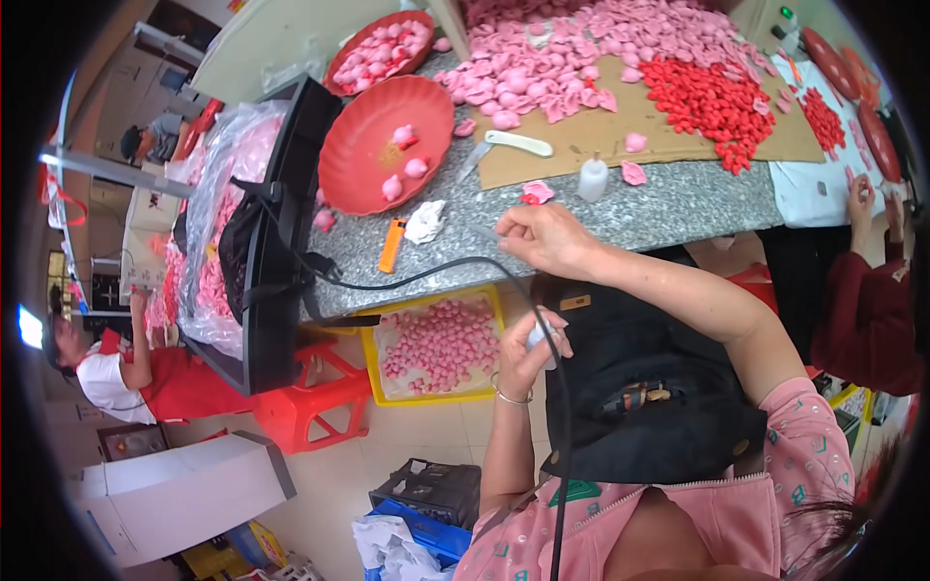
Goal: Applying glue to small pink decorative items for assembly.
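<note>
My right hand (545, 236) is over the granite tabletop's front edge, its fingers pinching a thin, pale, pointed item (483, 232). Lower down, my left hand (524, 350), with a bangle on the wrist, is closed around a small whitish object (540, 335), mostly hidden by the fingers; a black cable passes in front. Just beyond my right hand lie a pink and red piece (536, 192) and a small white plastic bottle (593, 180). A white-handled knife (518, 143) rests partly on the cardboard. To the left are crumpled white tissue (425, 221) and an orange lighter (392, 245).
A red scalloped dish (429, 109) holds a few pink pieces. Pink pieces (530, 80) and red ones (708, 109) are heaped behind. A black bin (270, 290) stands left, a yellow tray (368, 363) below. A co-worker's hands (861, 203) are at right; another person is at far left.
</note>
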### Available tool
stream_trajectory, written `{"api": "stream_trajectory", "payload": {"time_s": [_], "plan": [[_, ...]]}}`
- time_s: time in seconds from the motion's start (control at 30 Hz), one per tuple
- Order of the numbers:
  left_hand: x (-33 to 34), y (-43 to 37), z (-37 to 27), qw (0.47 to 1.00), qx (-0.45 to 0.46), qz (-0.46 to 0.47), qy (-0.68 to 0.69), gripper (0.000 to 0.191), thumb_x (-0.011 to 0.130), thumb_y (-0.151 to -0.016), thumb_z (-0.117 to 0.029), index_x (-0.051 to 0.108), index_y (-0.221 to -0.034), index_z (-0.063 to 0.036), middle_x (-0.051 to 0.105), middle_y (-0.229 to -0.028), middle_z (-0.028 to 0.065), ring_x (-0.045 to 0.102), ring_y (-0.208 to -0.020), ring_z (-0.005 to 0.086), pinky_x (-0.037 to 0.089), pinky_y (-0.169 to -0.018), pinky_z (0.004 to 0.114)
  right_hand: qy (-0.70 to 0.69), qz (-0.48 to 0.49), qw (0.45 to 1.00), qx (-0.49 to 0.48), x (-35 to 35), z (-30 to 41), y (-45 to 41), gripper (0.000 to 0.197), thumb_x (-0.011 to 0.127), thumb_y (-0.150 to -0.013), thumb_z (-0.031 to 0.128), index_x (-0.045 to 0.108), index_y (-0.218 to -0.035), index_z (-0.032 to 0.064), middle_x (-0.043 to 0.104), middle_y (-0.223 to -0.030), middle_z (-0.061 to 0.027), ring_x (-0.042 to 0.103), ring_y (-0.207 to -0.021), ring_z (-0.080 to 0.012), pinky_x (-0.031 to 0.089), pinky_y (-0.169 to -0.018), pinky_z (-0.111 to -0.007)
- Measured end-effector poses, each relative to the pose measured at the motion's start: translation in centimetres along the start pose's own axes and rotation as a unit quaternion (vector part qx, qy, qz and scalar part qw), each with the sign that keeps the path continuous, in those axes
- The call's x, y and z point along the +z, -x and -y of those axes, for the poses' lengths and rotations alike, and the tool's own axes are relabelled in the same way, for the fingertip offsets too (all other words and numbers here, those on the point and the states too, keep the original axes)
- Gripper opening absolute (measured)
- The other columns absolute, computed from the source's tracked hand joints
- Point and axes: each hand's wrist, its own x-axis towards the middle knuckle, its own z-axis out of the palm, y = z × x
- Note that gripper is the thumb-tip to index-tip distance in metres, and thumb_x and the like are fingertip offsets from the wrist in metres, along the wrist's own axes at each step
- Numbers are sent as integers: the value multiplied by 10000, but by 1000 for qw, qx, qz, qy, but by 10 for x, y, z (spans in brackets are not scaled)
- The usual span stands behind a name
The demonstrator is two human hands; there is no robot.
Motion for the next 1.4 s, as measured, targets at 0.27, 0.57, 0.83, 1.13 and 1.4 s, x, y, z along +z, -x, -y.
{"api": "stream_trajectory", "payload": {"time_s": [0.27,0.57,0.83,1.13,1.4], "plan": [[-47,29,-40,972,67,-199,-104,138,577,-730,46,567,-860,4,567,-747,65,593,-609,142,475,-534,254,-128,41,988,78,18,-9,-30,112,622,-873,78,608,-955,4,571,-715,11,540,-614,-57,459,-556,-227],[-101,-50,-101,926,182,-289,-161,118,595,-862,-47,515,-949,-36,582,-812,58,591,-702,140,472,-601,270,-187,29,978,87,16,-9,-32,150,637,-868,140,614,-972,35,580,-735,14,550,-625,-57,439,-543,-213],[-157,-85,-100,880,270,-318,-225,217,540,-938,-139,439,-1104,-43,535,-1036,86,564,-935,173,469,-797,318,-202,52,974,90,14,-8,-24,116,606,-904,92,569,-994,30,537,-768,37,518,-657,-41,437,-602,-190],[-181,-98,-105,873,154,-307,-347,285,539,-927,-130,416,-1166,-37,539,-1066,89,525,-940,158,441,-830,300,-214,37,973,83,15,-9,-26,115,591,-916,99,559,-1001,28,530,-782,31,520,-668,-43,444,-617,-192],[-183,-84,-107,910,126,-298,-258,530,624,-837,-24,347,-1289,-23,507,-1182,140,522,-1050,184,425,-921,312,-206,23,976,65,17,-11,-27,98,601,-895,108,581,-954,33,557,-725,18,534,-621,-50,439,-548,-216]]}}
